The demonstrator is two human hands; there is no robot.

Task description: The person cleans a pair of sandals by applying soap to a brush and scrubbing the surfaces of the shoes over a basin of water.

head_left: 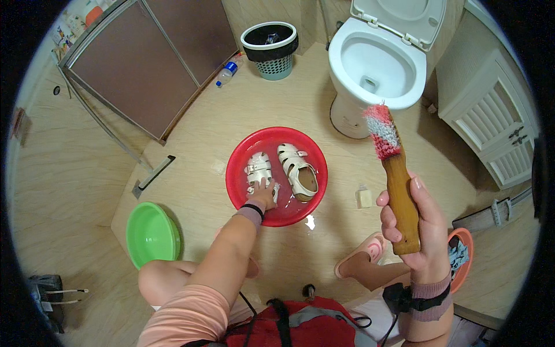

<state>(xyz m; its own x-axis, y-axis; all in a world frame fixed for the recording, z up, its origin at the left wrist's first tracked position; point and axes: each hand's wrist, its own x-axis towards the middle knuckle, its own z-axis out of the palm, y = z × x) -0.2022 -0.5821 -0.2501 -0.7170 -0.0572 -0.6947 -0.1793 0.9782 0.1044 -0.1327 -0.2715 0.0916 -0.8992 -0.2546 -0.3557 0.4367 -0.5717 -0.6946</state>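
Observation:
A red basin [235, 194] with water in it stands on the floor before me. Two white strappy sandals lie inside: a left sandal [258, 164] and a right sandal [296, 173] with its brown insole showing. My left hand [263, 196] reaches into the basin and rests on the rear part of the left sandal, its fingers spread over the straps and hiding some of them. Raised at the right, my right hand [425, 222] is closed around the wooden handle of a scrubbing brush [400, 191]. The brush's red and white bristles point up, away from the basin.
Left of the basin sits a green basin [151, 236]; a pale soap bar [363, 198] lies to its right. Farther back are a toilet [341, 75], a waste bin [274, 68] and a plastic bottle [228, 73]. An orange basin [467, 263] holds cloth near my right forearm.

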